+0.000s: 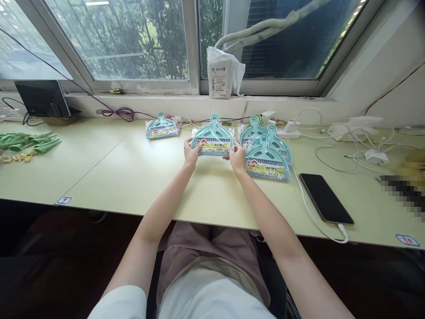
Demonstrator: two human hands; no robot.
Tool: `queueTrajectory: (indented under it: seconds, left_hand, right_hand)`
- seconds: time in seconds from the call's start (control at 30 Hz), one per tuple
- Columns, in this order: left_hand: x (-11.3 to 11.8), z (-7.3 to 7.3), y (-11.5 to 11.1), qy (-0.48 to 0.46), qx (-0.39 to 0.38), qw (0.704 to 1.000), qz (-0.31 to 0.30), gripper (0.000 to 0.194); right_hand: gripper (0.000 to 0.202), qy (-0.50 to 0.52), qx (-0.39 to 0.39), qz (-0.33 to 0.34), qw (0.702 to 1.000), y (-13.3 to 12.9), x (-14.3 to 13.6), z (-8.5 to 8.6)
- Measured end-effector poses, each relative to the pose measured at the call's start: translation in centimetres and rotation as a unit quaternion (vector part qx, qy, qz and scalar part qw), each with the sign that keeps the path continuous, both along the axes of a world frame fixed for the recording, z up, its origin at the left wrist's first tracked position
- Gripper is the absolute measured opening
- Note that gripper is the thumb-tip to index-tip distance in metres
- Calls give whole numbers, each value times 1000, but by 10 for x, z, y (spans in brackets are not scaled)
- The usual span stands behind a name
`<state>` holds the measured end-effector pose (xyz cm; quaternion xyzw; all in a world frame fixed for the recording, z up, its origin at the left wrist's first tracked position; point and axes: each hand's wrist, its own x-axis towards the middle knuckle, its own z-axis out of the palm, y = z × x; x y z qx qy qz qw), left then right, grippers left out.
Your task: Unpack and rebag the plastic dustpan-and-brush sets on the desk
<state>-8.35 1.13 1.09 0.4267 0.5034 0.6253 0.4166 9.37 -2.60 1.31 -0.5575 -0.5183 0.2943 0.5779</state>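
Observation:
A teal dustpan-and-brush set in clear wrap [214,137] is held upright over the middle of the table, its looped handle pointing up. My left hand [191,153] grips its left lower edge, and my right hand [237,157] grips the right lower edge. Just right of my right hand lie several similar wrapped sets, the nearest one [267,161] overlapping those behind it. Another wrapped set [161,127] rests by itself to the left, toward the window wall.
A black phone [326,198] with a white cable lies at the right front. White chargers and cables [375,157] clutter the right back. Green strips [29,142] and a dark tablet [42,98] are at the left. A wrapped box [221,79] stands on the sill.

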Motion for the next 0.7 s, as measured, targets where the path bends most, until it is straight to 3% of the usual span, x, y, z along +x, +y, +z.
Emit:
queueTrajectory:
  seconds: [0.1,0.23,0.43,0.6,0.7]
  left_hand:
    - [0,-2,2,5,-8,1000,1,49]
    - [-4,-7,8,13,8,1000,-3,47]
    - [-17,-18,21,89,127,988,-24,44]
    - [-13,-31,26,94,133,987,-11,44]
    - [-4,-37,26,152,103,983,-27,50]
  right_hand:
    - [53,-90,-4,-29,996,-1,1,1]
    - [49,-236,-17,-87,968,-2,-1,1]
    - [53,-345,100,-126,925,-7,-17,0]
    - [42,-408,203,-74,887,-27,-33,3]
    - [42,-461,257,-9,849,-34,-40,2]
